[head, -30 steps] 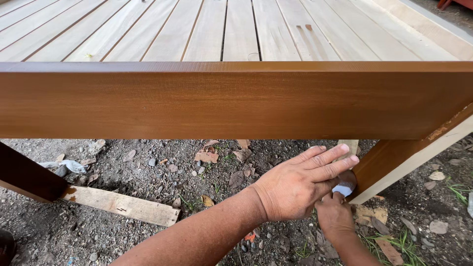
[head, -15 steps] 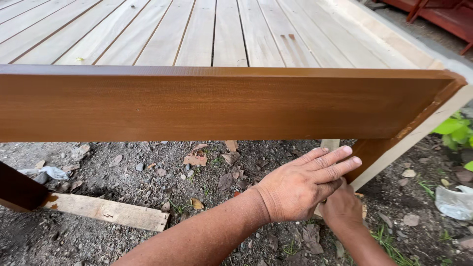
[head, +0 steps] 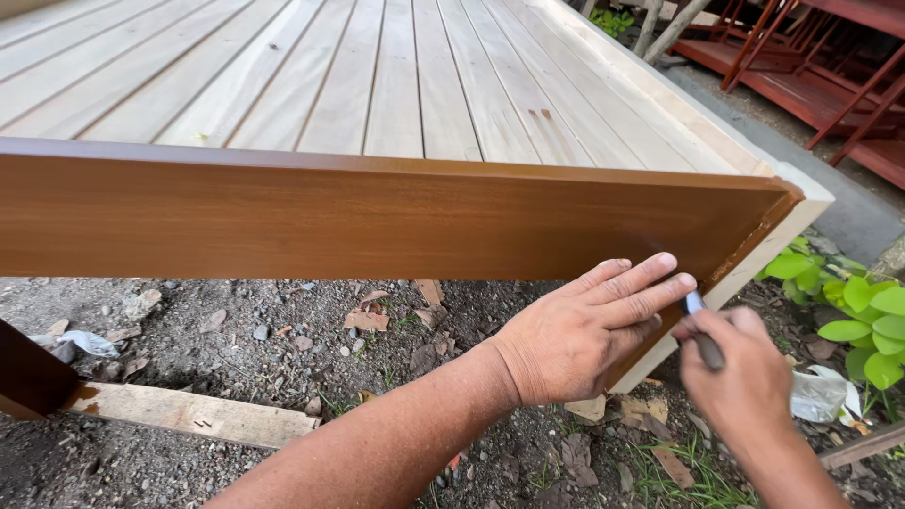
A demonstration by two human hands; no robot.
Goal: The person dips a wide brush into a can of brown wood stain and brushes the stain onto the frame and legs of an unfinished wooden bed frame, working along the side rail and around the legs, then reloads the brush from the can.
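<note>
Seen from above, the left hand [head: 575, 335] lies flat, fingers released, against the lower edge of a brown-stained board [head: 377, 221] fronting a pale slatted wooden platform [head: 415, 85]. The right hand [head: 740, 382], its grip clenched on a small dark tool [head: 702, 330], has risen from under the left hand. The tool's tip now meets the board's right corner.

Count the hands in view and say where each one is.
2. The left hand lies flat by the lower right end of the brown stained board. The right hand is just right of it, gripping a thin dark tool. None other shows.
</note>
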